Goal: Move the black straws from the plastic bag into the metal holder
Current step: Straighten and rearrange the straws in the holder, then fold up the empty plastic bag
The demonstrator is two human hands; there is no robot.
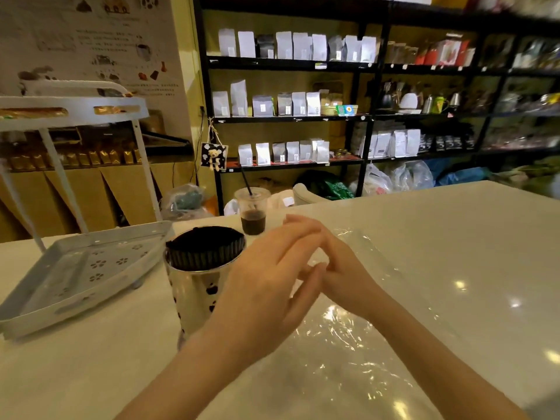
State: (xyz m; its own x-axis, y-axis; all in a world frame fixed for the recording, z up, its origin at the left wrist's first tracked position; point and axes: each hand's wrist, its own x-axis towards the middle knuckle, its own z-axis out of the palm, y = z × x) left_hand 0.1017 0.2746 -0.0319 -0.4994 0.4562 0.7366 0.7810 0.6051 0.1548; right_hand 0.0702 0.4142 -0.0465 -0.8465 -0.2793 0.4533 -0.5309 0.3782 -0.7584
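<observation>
A shiny metal holder (194, 298) with dark paw marks stands upright on the white table, left of centre. Black straws (205, 248) fill it tightly, their tops level above its rim. A clear plastic bag (357, 344) lies flat and crinkled on the table to the right, with no straws visible in it. My left hand (263, 286) hovers just right of the holder, fingers spread, holding nothing. My right hand (342, 268) crosses in front of it above the bag; its fingers are loosely apart and touch the left fingertips.
A white perforated tray rack (78, 274) with legs sits at the left edge of the table. A clear plastic cup (253, 213) of dark drink with one black straw stands behind the holder. Shelves of bags fill the background.
</observation>
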